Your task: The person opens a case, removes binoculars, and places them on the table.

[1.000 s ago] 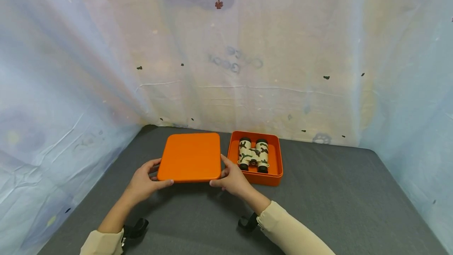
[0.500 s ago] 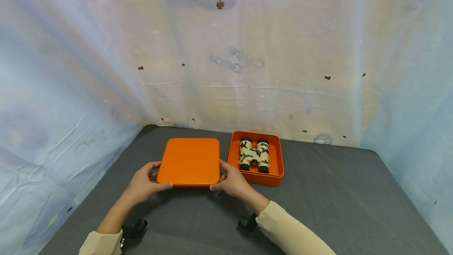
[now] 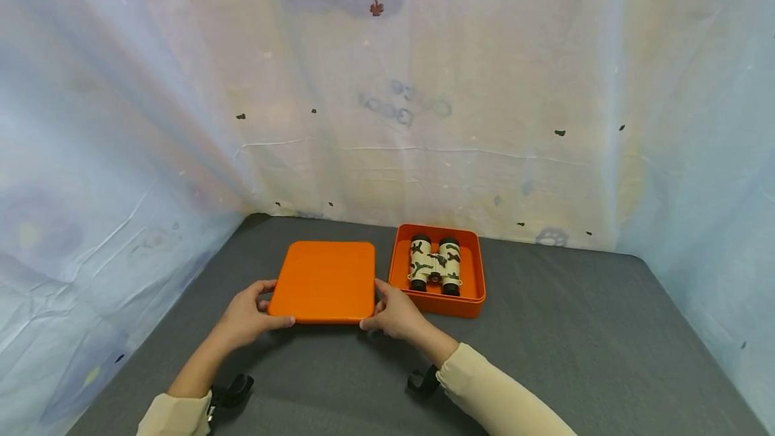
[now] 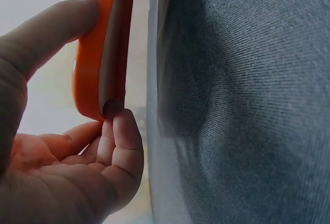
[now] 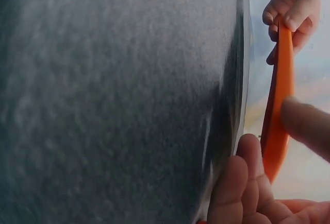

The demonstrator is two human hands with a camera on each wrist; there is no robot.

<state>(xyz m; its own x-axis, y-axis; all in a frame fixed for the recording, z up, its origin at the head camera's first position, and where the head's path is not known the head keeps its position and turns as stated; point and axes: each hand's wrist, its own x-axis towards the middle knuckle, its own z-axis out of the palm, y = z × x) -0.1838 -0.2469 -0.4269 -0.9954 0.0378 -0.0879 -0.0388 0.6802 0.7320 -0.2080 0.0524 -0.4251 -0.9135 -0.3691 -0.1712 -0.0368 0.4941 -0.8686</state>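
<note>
An orange flat box lid (image 3: 323,281), square with rounded corners, is held level between both hands, top face up. My left hand (image 3: 245,315) grips its left edge; in the left wrist view the thumb lies on the outside of the lid (image 4: 92,69) and the fingers curl at its underside. At the opposite edge my right hand (image 3: 396,311) holds it the same way, thumb on the near corner. A gap shows between lid and table in both wrist views. Just right of the lid stands the orange box (image 3: 448,306), uncovered, with camouflage-patterned binoculars (image 3: 434,266) lying in it.
Grey cloth covers the table (image 3: 575,342), which extends to the right of the box and in front of the hands. A pale patterned curtain (image 3: 472,86) hangs close behind the box and along the sides. Black straps (image 3: 233,392) hang at both wrists.
Both hands have brought the lid lower and slightly toward me. The box and the binoculars have stayed in place.
</note>
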